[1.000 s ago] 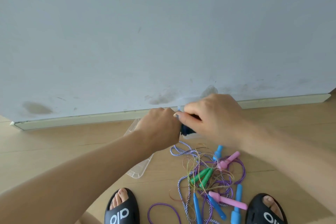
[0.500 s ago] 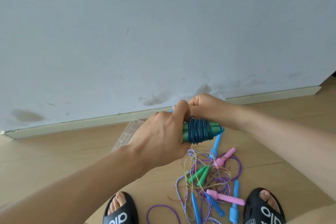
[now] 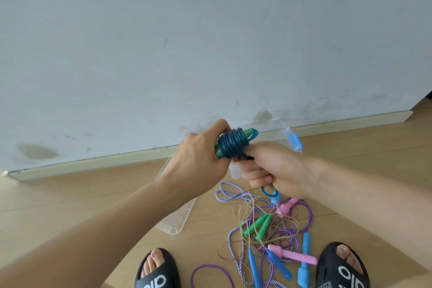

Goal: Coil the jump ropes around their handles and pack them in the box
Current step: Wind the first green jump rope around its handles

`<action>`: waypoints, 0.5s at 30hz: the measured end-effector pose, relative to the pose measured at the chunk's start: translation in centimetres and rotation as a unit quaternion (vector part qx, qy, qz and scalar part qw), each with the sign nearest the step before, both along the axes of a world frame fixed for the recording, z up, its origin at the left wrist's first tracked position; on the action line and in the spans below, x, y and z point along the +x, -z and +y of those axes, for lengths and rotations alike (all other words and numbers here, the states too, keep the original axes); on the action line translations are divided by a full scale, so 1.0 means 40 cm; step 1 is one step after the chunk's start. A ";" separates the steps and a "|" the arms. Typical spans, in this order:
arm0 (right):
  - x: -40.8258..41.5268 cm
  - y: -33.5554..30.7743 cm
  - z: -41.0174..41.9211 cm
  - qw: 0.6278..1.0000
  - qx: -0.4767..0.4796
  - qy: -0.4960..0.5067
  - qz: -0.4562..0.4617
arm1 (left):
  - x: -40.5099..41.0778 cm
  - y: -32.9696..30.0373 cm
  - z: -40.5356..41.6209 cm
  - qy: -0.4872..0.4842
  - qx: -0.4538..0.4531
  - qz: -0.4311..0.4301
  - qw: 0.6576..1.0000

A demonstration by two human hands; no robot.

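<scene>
My left hand (image 3: 201,161) grips a pair of green handles with a dark blue rope coiled round them (image 3: 233,144), held up in front of the wall. My right hand (image 3: 273,170) holds the loose end of that blue rope, a small loop of it (image 3: 268,192) hanging below my fist. A clear plastic box (image 3: 177,224) with a blue latch (image 3: 293,140) stands on the floor behind my hands, mostly hidden. A tangle of jump ropes (image 3: 273,234) with green, pink and blue handles lies on the floor below.
The wooden floor meets a grey wall (image 3: 210,42) with a skirting board (image 3: 93,163) just past the box. My two feet in black sandals, the left foot (image 3: 156,269) and the right foot (image 3: 341,266), flank the rope pile at the bottom edge.
The coiled bundle has tilted up toward the wall in my left hand. My right hand has dropped from behind the bundle to below it, pulling the rope's end downward.
</scene>
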State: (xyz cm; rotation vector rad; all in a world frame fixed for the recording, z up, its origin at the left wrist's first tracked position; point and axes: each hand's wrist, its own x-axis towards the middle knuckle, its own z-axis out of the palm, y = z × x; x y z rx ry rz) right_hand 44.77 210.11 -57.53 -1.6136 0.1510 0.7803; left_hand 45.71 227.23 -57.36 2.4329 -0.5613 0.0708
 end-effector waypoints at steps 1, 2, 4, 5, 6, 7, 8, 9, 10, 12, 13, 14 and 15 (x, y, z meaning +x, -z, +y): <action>-0.003 -0.003 -0.001 1.000 0.000 0.015 0.010 | 0.005 0.006 -0.002 -0.012 0.007 0.011 1.000; -0.007 -0.005 -0.001 0.999 0.005 0.036 0.016 | 0.010 0.011 -0.003 -0.024 0.012 0.022 0.999; -0.018 -0.007 -0.002 0.995 0.035 0.097 0.016 | 0.022 0.022 -0.004 -0.049 0.016 0.052 0.997; -0.022 -0.010 0.001 0.989 0.056 0.138 0.013 | 0.028 0.028 -0.004 -0.058 0.019 0.070 0.996; -0.026 -0.013 0.005 0.983 0.073 0.171 0.009 | 0.032 0.033 -0.003 -0.062 0.022 0.089 0.994; -0.030 -0.015 0.008 0.978 0.082 0.192 0.001 | 0.034 0.038 -0.004 -0.062 0.024 0.106 0.992; -0.031 -0.014 0.011 0.976 0.081 0.200 -0.013 | 0.035 0.042 -0.005 -0.061 0.024 0.118 0.991; -0.034 -0.018 0.010 0.977 0.069 0.197 -0.037 | 0.035 0.045 -0.008 -0.059 0.026 0.124 0.990; -0.035 -0.022 0.007 0.980 0.047 0.181 -0.068 | 0.037 0.048 -0.011 -0.059 0.030 0.129 0.989; -0.035 -0.034 -0.005 0.984 0.001 0.123 -0.129 | 0.039 0.051 -0.013 -0.064 0.042 0.142 0.987; -0.034 -0.042 -0.013 0.984 -0.015 0.093 -0.152 | 0.041 0.053 -0.012 -0.066 0.051 0.146 0.986; -0.033 -0.049 -0.018 0.983 -0.026 0.066 -0.168 | 0.042 0.056 -0.011 -0.069 0.066 0.146 0.985; -0.032 -0.054 -0.020 0.983 -0.029 0.046 -0.177 | 0.042 0.060 -0.011 -0.069 0.083 0.143 0.984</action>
